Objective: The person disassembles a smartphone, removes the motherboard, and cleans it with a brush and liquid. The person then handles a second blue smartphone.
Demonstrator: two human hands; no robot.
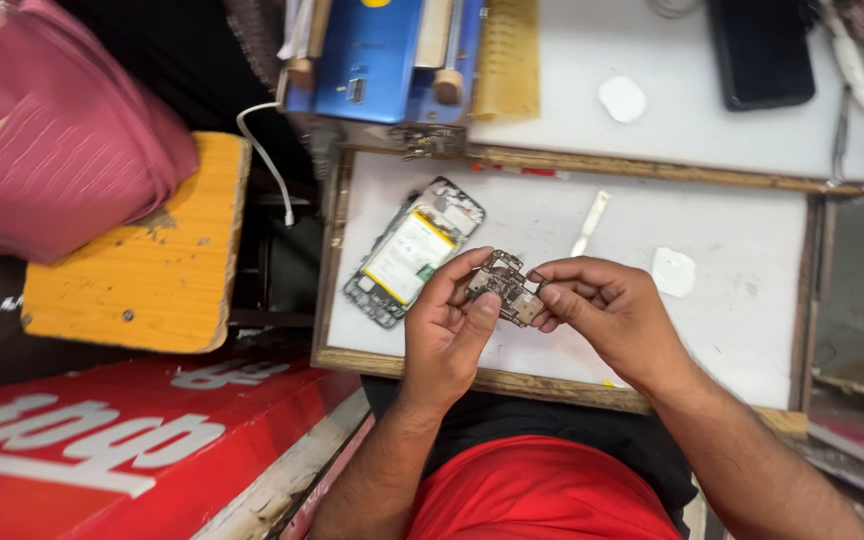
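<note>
Between both hands [527,310], small circuit board [505,285]

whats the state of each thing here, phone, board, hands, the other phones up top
opened phone: back cover off, battery exposed, lying flat on the white board
circuit board: out of the phone, held in the air between both hands
left hand: grip shut on the circuit board
right hand: fingertips pinching the circuit board's right edge
white pry tool: lying loose, untouched
black phone: screen dark, lying flat
blue phone: clamped in a holder

Both hands [532,310] raised, fingertips pinched together
</note>
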